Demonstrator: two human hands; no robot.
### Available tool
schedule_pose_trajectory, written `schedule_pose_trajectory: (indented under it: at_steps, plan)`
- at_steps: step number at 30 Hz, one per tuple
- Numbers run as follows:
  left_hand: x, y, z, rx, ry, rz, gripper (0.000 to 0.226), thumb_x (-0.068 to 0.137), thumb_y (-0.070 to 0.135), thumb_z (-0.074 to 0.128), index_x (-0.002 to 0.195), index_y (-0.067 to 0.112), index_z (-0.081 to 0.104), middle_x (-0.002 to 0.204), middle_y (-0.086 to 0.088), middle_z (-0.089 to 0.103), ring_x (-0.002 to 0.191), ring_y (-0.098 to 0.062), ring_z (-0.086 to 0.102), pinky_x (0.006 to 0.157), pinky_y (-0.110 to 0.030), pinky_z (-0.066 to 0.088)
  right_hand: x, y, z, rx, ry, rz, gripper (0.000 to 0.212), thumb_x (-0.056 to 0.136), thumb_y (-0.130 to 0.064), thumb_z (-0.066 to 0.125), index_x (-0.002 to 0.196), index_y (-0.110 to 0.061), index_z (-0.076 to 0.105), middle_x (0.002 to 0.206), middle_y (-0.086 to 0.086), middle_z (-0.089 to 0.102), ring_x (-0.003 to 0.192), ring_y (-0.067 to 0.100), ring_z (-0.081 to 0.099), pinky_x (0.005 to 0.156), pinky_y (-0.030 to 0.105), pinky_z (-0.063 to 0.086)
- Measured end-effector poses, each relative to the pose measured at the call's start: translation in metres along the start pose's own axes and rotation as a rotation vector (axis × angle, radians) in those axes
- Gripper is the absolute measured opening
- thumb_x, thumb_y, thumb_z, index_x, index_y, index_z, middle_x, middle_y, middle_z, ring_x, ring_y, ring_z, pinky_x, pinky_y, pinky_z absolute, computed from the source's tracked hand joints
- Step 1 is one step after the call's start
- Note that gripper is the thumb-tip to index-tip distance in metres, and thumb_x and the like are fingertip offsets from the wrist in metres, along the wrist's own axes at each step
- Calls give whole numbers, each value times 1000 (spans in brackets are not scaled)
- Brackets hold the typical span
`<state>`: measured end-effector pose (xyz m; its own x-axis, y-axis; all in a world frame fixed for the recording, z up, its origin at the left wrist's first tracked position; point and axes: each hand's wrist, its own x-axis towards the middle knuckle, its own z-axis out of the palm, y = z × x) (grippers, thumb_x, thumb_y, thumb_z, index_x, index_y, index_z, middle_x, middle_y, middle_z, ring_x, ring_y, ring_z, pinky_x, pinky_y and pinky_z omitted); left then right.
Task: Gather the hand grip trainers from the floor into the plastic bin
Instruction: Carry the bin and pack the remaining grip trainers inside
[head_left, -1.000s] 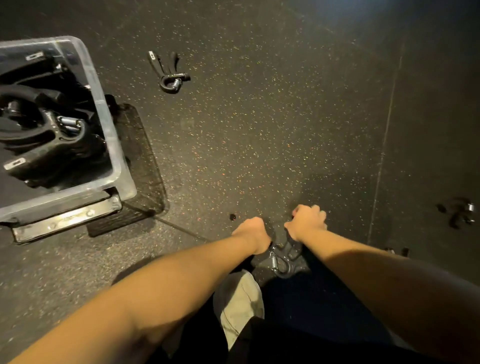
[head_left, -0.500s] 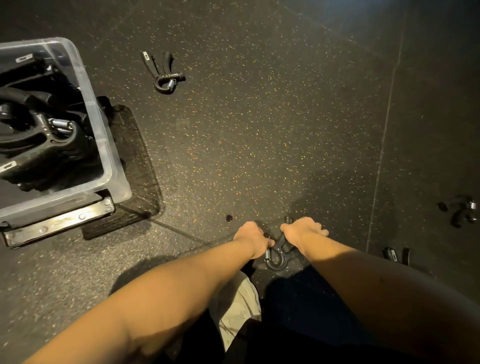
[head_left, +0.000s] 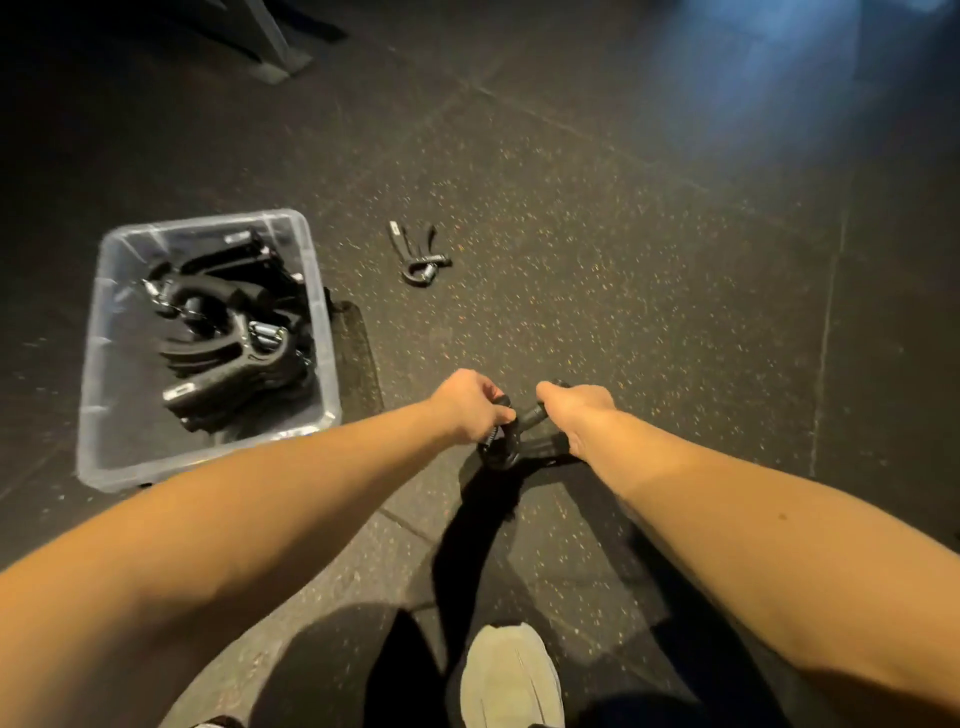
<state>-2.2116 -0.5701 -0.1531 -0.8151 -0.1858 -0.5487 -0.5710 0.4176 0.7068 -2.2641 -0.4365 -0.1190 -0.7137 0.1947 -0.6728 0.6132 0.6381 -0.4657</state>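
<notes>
On the dark speckled floor (head_left: 649, 270), the plastic bin (head_left: 98, 374) sits to the person's front left, open-topped and clear-walled. A dark mat (head_left: 356, 358) lies against its right side. One pale shoe (head_left: 511, 675) shows at the bottom of the view.

Inside the bin lies a heap of trainers (head_left: 228, 343), black handles and steel springs tangled together.

The left hand (head_left: 465, 405) and right hand (head_left: 576, 410) reach forward side by side, just right of the bin. Each grip is curled round one handle of the held trainer (head_left: 504, 447), whose looped end hangs between the wrists toward the person. A shadow beneath suggests it is clear of the floor, though this cannot be confirmed.

A loose trainer (head_left: 418, 254) lies on the floor beyond the hands, near the bin's far right corner, touching nothing.

Assessment: the item appears light, rigid and not fragile. The handles look matte and should not slip. The spring will resist squeezing and could nip skin, so the handles are the proper place to take hold. A short carry leftward should reach the bin.
</notes>
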Motion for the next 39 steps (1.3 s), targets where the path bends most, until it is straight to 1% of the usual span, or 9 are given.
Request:
schedule_pose_trajectory:
  at_steps: [7,12,15,18,24,27,30,34,39]
  plan:
    - [-36,32,-107,129,161,114,24,90,29,73,103,9,72,97,-8,72,86,-19,64,82,-33,52,-56,-93,8,-50,-101,-140,34,85,-36,63,107,-10,60,85,7,52,70,23,48,75,36,50]
    - [-61,30,-181,143,252,168,22,87,35,74,95,15,71,90,-4,72,81,-17,65,76,-33,54,-94,-152,31,-11,-159,-271,36,85,-34,64,113,-10,64,95,5,58,73,21,50,62,32,47]
    - [-78,12,-209,92,320,179,26,83,36,78,99,16,72,89,-3,72,81,-16,65,74,-31,53,-110,-172,52,15,-191,-317,41,80,-35,66,113,-12,67,101,5,64,85,22,58,79,36,56]
    - [-97,-11,-228,48,353,184,19,86,32,76,98,18,73,85,2,71,78,-11,65,66,-23,49,-118,-179,75,27,-204,-397,42,73,-39,70,105,-14,67,99,4,66,88,23,62,76,35,55]
    - [-125,-48,-261,26,403,152,11,92,30,69,99,22,72,90,-2,75,86,-20,70,80,-37,56,-126,-189,113,-112,-280,-731,35,78,-46,69,80,-11,66,78,2,60,74,22,55,66,34,42]
    - [-135,-65,-272,-3,440,121,12,94,32,66,97,21,70,90,-4,73,84,-27,65,77,-39,53,-129,-188,124,-170,-319,-829,40,81,-58,65,95,-20,64,89,-3,62,84,20,58,72,33,44]
    - [-144,-80,-278,-80,461,109,20,95,34,65,96,15,68,95,-16,71,85,-35,65,83,-50,55,-126,-186,130,-180,-319,-849,38,86,-54,63,108,-23,63,97,-6,64,88,16,59,71,32,44]
    - [-148,-97,-282,-177,503,50,13,96,27,64,95,15,69,88,-9,71,80,-19,61,79,-40,53,-121,-186,139,3,-499,-784,24,86,-34,73,99,-14,72,97,7,72,77,18,64,68,32,52]
    - [-144,-109,-282,-655,475,11,15,97,10,61,109,3,68,100,-12,75,99,-21,68,87,-31,56,-124,-184,145,119,-711,-742,21,89,-15,73,107,-4,68,102,16,76,83,20,74,72,28,56]
